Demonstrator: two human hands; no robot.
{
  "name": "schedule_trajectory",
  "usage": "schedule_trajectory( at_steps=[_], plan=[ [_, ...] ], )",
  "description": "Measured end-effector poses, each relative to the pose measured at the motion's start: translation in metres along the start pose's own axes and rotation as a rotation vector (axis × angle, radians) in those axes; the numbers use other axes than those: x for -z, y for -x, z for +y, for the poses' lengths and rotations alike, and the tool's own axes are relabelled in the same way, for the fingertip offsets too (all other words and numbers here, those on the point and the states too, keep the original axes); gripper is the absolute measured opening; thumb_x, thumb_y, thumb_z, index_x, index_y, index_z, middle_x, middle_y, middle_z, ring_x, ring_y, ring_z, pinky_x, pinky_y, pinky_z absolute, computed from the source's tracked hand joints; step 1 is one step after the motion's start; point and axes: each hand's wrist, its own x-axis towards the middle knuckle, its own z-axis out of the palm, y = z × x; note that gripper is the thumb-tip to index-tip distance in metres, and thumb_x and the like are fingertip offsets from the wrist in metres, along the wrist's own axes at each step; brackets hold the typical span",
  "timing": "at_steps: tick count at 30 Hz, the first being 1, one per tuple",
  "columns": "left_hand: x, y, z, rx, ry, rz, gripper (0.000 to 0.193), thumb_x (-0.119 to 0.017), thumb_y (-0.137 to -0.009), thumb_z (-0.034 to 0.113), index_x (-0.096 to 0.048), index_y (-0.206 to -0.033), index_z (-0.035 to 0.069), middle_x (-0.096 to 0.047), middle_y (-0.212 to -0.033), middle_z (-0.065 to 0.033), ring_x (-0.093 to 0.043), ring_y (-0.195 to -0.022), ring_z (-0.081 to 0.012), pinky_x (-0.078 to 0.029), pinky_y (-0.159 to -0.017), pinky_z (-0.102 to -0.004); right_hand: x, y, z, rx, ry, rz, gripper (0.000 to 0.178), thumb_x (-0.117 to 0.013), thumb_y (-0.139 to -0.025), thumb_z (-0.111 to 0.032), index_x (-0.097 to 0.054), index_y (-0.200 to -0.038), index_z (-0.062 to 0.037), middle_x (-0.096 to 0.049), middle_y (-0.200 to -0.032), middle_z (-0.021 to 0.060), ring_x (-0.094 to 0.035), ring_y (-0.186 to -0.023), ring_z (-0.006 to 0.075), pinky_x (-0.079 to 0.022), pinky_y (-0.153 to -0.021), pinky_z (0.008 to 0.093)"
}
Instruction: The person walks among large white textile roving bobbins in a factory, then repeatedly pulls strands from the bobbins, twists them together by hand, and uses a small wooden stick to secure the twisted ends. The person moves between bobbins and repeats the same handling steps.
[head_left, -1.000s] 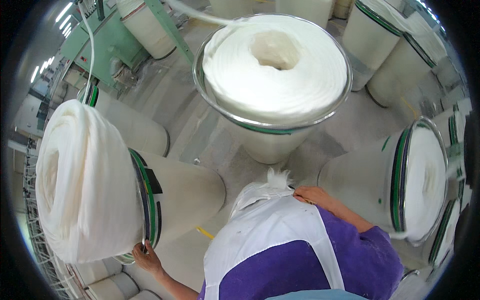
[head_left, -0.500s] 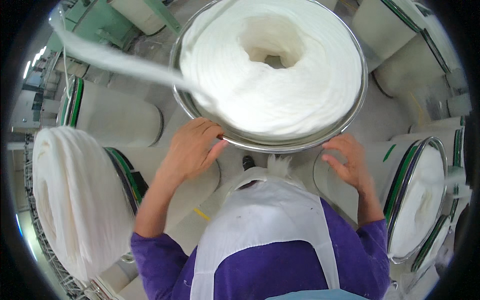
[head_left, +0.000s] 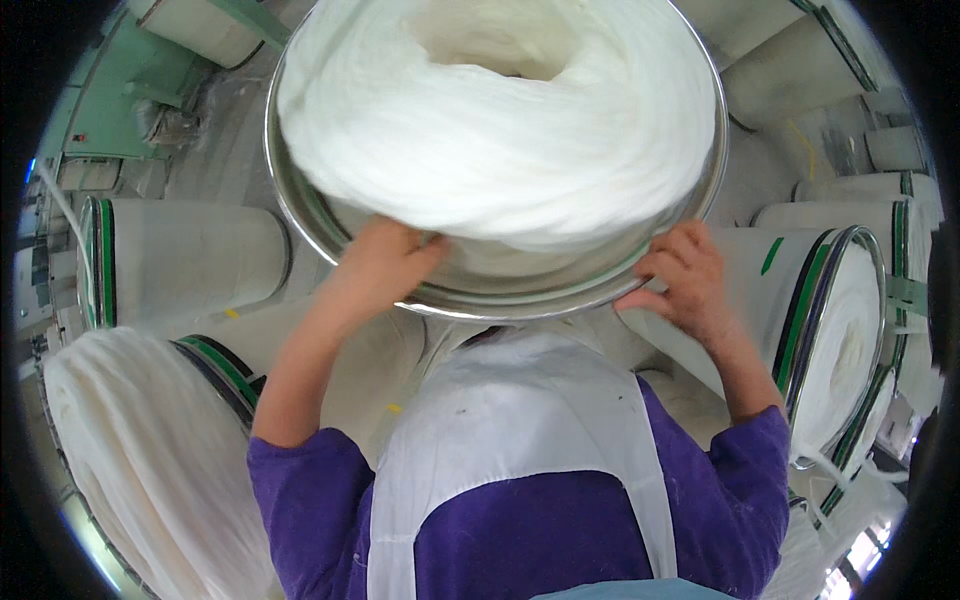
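Note:
In front of me stands a large round sliver can (head_left: 545, 311) with a shiny metal rim. A thick coil of white cotton sliver (head_left: 500, 160) fills it, with a hollow in the middle. Between the coil and the near rim a strip of the can's inner wall shows. My left hand (head_left: 385, 265) is closed over the near left rim, its fingertips hidden inside. At the near right my right hand (head_left: 685, 280) grips the same rim, fingers curled on top and thumb below.
At the left, another can (head_left: 215, 370) carries a bulging sliver coil (head_left: 145, 470); a pale can (head_left: 200, 250) stands beyond it. On the right is a filled can (head_left: 835, 340), with several more behind. A green machine (head_left: 135, 85) stands far left.
The can has come closer to me and tips more, and the coil sits farther from its near rim. My left fingers have moved inside the rim. A strand stretching to upper left has gone.

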Motion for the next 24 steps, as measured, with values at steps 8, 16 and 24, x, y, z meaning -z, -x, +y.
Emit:
schedule_trajectory(
  at_steps=[8, 16, 24],
  plan=[
    [0.056, 0.024, -0.103, 0.246, -0.11, 0.476, 0.039, -0.063, -0.082, 0.01, -0.057, -0.118, -0.005, -0.062, -0.115, -0.0221, -0.059, -0.108, -0.0339, -0.045, -0.093, -0.0419, -0.03, -0.073, -0.015, -0.056, -0.491, -1.11, 0.044, -0.045, -0.094, -0.044, -0.062, -0.115, -0.0086, -0.06, -0.119, 0.0154, -0.052, -0.117, 0.0295, -0.041, -0.099, 0.0392],
    [0.1, 0.041, -0.049, 0.352, -0.563, -0.027, 0.036, -0.068, -0.079, 0.02, -0.063, -0.108, 0.0, -0.064, -0.108, -0.0222, -0.061, -0.101, -0.0353, -0.048, -0.089, -0.0413, -0.107, -0.082, -0.018, -0.002, -0.368, -1.132, 0.048, -0.044, -0.095, -0.031, -0.046, -0.137, -0.0084, -0.044, -0.141, 0.0159, -0.041, -0.13, 0.0292, -0.027, -0.111, 0.0389],
    [-0.004, 0.004, 0.021, 0.073, 0.002, -0.757, 0.06, -0.041, -0.095, 0.054, -0.056, -0.125, 0.005, -0.055, -0.128, -0.0194, -0.048, -0.121, -0.0326, -0.035, -0.104, -0.0388, -0.081, -0.111, -0.068, 0.028, -0.239, -0.793, 0.032, -0.054, -0.086, -0.021, -0.063, -0.11, -0.0009, -0.064, -0.113, 0.0183, -0.062, -0.106, 0.0331, -0.049, -0.091, 0.0446]
  ],
)
